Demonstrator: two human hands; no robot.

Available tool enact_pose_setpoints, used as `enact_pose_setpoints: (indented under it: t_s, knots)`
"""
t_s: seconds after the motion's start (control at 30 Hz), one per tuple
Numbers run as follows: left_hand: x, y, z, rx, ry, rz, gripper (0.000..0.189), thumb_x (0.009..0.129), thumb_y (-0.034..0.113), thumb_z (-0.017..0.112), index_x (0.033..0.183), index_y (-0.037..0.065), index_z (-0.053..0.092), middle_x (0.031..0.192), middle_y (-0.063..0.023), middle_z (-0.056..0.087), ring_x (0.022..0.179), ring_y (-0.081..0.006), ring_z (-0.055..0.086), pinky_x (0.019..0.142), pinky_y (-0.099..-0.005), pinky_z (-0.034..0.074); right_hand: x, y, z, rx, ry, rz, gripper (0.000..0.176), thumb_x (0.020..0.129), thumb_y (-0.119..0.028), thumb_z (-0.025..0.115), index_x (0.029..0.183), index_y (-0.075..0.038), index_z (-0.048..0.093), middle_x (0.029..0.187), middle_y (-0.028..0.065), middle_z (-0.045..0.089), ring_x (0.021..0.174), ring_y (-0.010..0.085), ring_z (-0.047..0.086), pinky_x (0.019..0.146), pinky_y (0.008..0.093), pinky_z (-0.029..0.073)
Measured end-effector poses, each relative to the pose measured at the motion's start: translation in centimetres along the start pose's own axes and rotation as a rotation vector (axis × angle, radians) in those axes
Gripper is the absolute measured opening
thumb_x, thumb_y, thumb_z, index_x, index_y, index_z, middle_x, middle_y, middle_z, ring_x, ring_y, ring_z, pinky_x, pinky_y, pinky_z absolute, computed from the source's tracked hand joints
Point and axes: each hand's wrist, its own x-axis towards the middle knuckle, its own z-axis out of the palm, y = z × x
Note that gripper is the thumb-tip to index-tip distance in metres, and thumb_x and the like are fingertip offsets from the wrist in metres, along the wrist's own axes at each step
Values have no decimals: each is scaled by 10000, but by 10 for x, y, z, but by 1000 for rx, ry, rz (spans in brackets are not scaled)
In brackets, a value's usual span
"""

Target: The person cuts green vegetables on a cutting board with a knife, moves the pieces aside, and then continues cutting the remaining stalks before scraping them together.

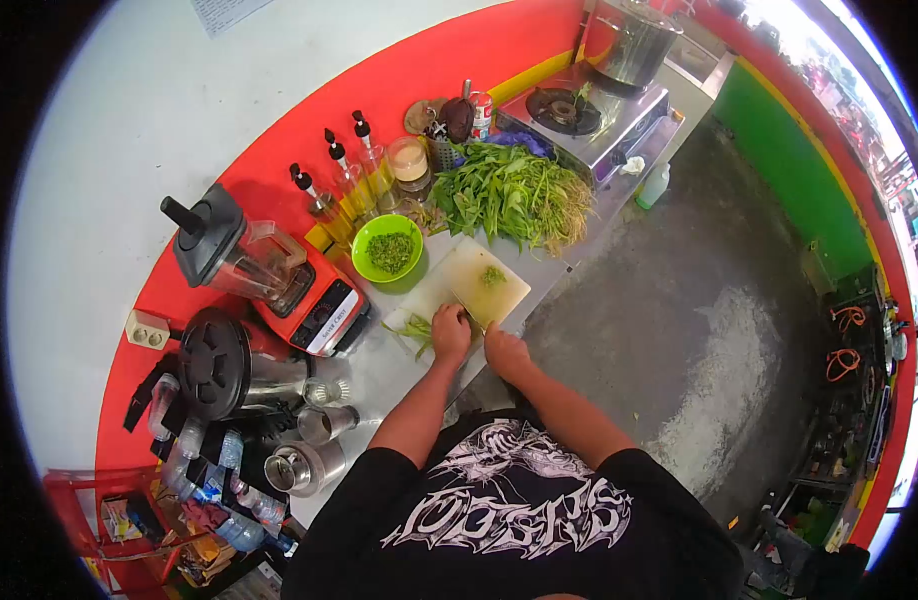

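Note:
My left hand (451, 332) is closed on green stalks (412, 330) at the left edge of a pale cutting board (499, 285). Beside it, my right hand (505, 353) is wrapped round what looks like a knife handle at the board's near edge; the blade is hard to make out. A small heap of chopped greens (492, 275) lies on the board. A lime-green bowl (416, 268) with chopped greens in it stands behind my left hand. Beyond the board lies a large bunch of leafy greens (509, 195).
A red blender (317, 308), steel cups (324, 424) and a black-lidded container (216, 363) stand at the left. Bottles with black tops (351, 180) line the wall. A gas stove (619, 120) with a big steel pot (629, 45) is at the back right.

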Motion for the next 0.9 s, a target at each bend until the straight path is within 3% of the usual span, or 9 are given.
enact_pose_setpoints:
  t_s: [0.13,0.33,0.53,0.73,0.8,0.9]
  knots:
    - [2,1,-3,9,-39,11,129,833,35,609,931,9,688,976,-186,642,963,-408,603,870,-483,478,2,-3,-14,-71,20,-59,159,962,-149,505,1048,-15,518,909,224,726,866,404,738,764,506,594]
    - [-1,5,2,-1,18,-27,99,837,34,610,913,17,672,972,-184,638,949,-410,598,857,-488,473,-4,-2,1,-24,12,19,158,952,-139,512,1039,-8,521,908,231,722,844,401,737,741,494,596]
    - [3,-3,1,18,-34,-3,90,851,37,610,912,10,668,971,-187,631,971,-402,593,864,-489,468,9,-9,-9,-51,42,-76,172,948,-138,529,1060,-8,517,912,226,723,859,404,736,749,488,597]
    - [1,-4,3,13,-31,-45,96,849,43,620,933,21,660,970,-179,630,975,-398,590,862,-485,465,-1,-8,-2,-38,-53,1,172,949,-134,523,1061,-5,529,966,233,721,917,403,730,777,494,593]
    - [0,-5,2,7,-33,-46,100,855,43,617,941,24,665,963,-182,629,963,-401,592,853,-489,465,5,-10,-5,-24,-53,53,208,943,-141,554,1099,-4,552,1013,220,734,944,375,739,806,456,597]
    - [-1,-6,-1,-35,4,40,95,864,50,618,939,23,669,957,-185,628,950,-404,595,844,-494,465,3,-18,-19,-47,-74,56,209,940,-126,545,1108,-2,540,994,227,734,937,379,739,798,455,597]
